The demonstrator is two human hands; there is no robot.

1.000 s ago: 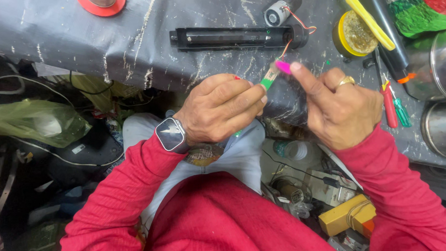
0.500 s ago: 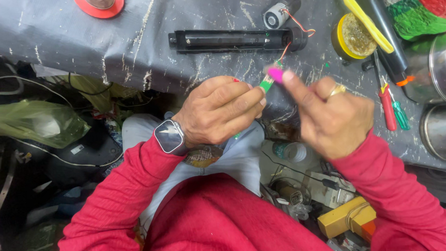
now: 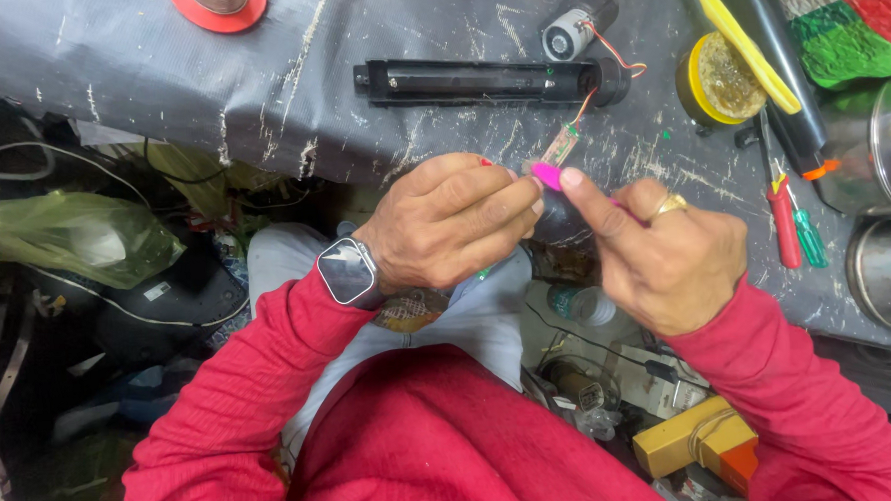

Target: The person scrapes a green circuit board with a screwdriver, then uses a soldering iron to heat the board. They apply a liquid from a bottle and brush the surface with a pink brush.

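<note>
While both hands meet at the near edge of the grey worktop (image 3: 158,83), the left hand (image 3: 454,220) is curled, fingers closed narrow around a small item that its knuckles mostly hide. The right hand (image 3: 666,256) pinches a bright pink tool (image 3: 546,176) between thumb and forefinger, its tip touching the left fingertips; other fingers folded, a gold ring on one. A small circuit strip (image 3: 561,145) lies just above the pink tool, joined by thin red wires to a long black tube (image 3: 478,82) lying crosswise on the worktop. Small cylindrical motor (image 3: 571,33), beside the tube's right end. Round yellow tin (image 3: 719,80), open, holding a brownish amber paste. Red screwdriver (image 3: 783,221) and green screwdriver (image 3: 808,233), side by side, right of the hand. Steel vessels (image 3: 889,201), far right; contents cannot be told. Red disc (image 3: 219,5), top edge.
</note>
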